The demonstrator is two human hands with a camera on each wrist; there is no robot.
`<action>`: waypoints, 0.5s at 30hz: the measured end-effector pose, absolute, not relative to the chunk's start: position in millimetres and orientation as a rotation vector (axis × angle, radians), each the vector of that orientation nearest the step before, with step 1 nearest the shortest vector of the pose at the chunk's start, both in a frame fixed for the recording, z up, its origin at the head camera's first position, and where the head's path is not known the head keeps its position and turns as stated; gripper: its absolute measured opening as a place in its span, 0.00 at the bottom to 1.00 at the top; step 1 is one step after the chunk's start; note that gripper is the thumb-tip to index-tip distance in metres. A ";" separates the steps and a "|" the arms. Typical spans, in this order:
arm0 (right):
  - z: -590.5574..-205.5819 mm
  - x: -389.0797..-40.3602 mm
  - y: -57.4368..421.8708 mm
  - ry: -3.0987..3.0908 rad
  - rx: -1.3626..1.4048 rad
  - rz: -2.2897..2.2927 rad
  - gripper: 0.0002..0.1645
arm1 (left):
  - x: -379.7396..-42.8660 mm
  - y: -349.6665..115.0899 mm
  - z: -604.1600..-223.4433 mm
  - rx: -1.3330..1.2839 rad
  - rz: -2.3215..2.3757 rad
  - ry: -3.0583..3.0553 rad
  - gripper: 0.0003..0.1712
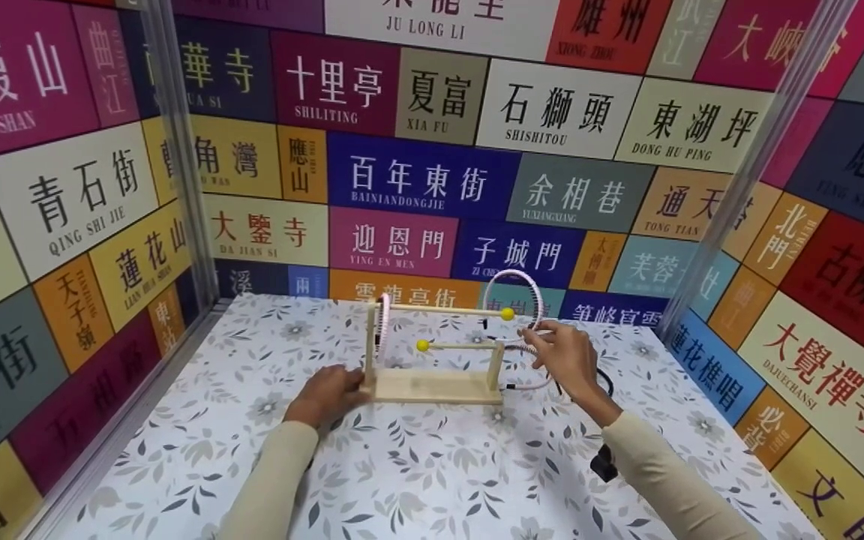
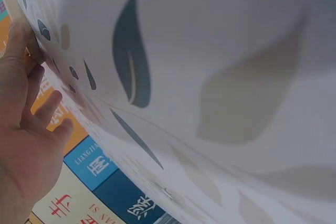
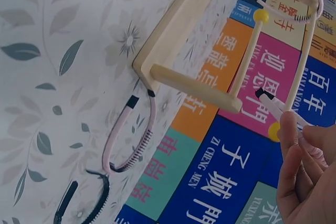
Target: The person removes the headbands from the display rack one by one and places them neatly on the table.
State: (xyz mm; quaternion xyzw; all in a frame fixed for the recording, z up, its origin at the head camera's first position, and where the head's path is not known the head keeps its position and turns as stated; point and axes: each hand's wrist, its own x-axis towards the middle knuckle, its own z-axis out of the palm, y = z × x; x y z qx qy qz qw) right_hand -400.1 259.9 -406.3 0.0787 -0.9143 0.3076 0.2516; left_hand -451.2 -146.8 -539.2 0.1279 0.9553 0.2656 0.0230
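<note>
A pink headband (image 1: 513,273) is held in the right hand (image 1: 568,358), pinched between thumb and fingers near one end; its arch is raised beside the upper dowel (image 1: 447,309) of a wooden headband stand (image 1: 436,387), around the yellow ball (image 1: 507,314) as seen from the head, though whether the dowel actually passes through the loop cannot be told. The left end of the stand's base is gripped by the left hand (image 1: 331,394), between thumb and forefinger, the other fingers loosely bent.

A second pink headband (image 1: 384,322) is hung on the upper dowel near the left upright; a third pink headband (image 3: 116,135) is laid on the floral tablecloth (image 1: 214,420) just beside the stand's right end, with a black headband (image 3: 66,201) near it.

The held band is judged light and springy, its toothed arch easily flexed but likely to snap if spread too far; it is best taken by one arm, close to the tip, so that the gap is left free; the stand, seemingly light, is best steadied by its base rather than by the thin dowels.
</note>
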 end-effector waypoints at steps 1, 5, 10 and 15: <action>-405.9 -400.3 262.6 -2.492 0.203 0.829 0.18 | -451.1 -146.6 -539.3 0.395 0.823 2.958 0.14; -405.3 -399.7 273.6 -2.503 0.174 0.818 0.18 | -450.3 -146.4 -539.5 0.410 0.819 2.963 0.15; -407.8 -397.2 287.3 -2.499 0.172 0.809 0.18 | -449.4 -146.7 -540.1 0.434 0.818 2.976 0.16; -411.5 -392.9 300.4 -2.524 0.144 0.845 0.17 | -451.6 -147.6 -542.2 0.447 0.808 2.996 0.16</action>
